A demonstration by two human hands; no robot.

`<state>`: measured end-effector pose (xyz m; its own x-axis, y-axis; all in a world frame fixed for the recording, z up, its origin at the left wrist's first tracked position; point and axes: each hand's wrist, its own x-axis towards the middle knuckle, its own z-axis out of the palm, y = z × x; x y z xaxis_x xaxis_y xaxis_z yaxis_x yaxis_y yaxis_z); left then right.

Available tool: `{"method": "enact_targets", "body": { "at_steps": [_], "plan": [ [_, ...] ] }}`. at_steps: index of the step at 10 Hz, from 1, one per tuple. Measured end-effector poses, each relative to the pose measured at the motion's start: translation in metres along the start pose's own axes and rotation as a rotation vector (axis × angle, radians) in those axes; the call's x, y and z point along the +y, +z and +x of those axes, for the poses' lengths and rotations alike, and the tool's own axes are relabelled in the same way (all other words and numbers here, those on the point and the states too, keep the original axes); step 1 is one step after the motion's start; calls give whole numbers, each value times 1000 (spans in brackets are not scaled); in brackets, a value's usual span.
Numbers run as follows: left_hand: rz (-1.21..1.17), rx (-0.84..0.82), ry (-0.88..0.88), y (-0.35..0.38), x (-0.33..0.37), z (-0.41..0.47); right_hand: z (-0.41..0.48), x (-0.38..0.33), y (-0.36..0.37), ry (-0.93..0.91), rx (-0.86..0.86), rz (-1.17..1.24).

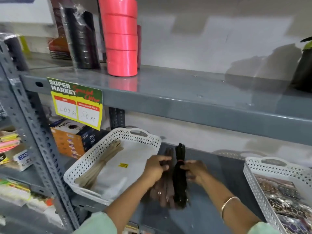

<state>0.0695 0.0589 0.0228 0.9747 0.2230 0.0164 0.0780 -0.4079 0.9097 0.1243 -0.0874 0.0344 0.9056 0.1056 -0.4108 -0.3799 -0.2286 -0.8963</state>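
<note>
On the grey lower shelf (219, 179), my left hand (156, 168) grips a bundle of brown sticks (166, 188) near its middle. Just to the right, my right hand (194, 169) pinches a bundle of black sticks (180, 152) at the red band round its middle. The two bundles lie side by side, pointing away from me. To their left stands a white perforated basket (94, 154) with a bundle of tan sticks (101, 163) and white plastic-wrapped packs in it.
A second white basket (253, 176) full of small shiny items sits at the right. Boxes (72, 139) stand behind the left basket. The upper shelf (185, 102) carries pink tape rolls (120, 38), black rolls (81, 39) and a price sign (76, 102). A steel upright (33, 132) stands at left.
</note>
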Motion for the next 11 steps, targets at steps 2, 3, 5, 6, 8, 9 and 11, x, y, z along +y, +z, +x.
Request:
{"method": "enact_targets", "body": {
  "at_steps": [2, 3, 5, 6, 8, 9, 11],
  "plan": [
    [79, -4, 154, -96, 17, 20, -20, -59, 43, -106, -150, 82],
    [139, 29, 70, -122, -13, 34, -20, -59, 81, -56, -227, 58],
    [398, 6, -29, -132, -91, 35, 9, -18, 175, -69, -73, -255],
    [400, 26, 58, -130, -126, 38, 11, -2, 186, -138, -54, -585],
    [507, -39, 88, -132, -138, 45, 15, 6, 184, -194, -34, -804],
    [491, -74, 85, -133, -140, 44, 13, 5, 183, -209, -51, -840],
    [528, 122, 179, -131, -112, 22, -31, -21, 159, -336, 21, -786]
  ]
}}
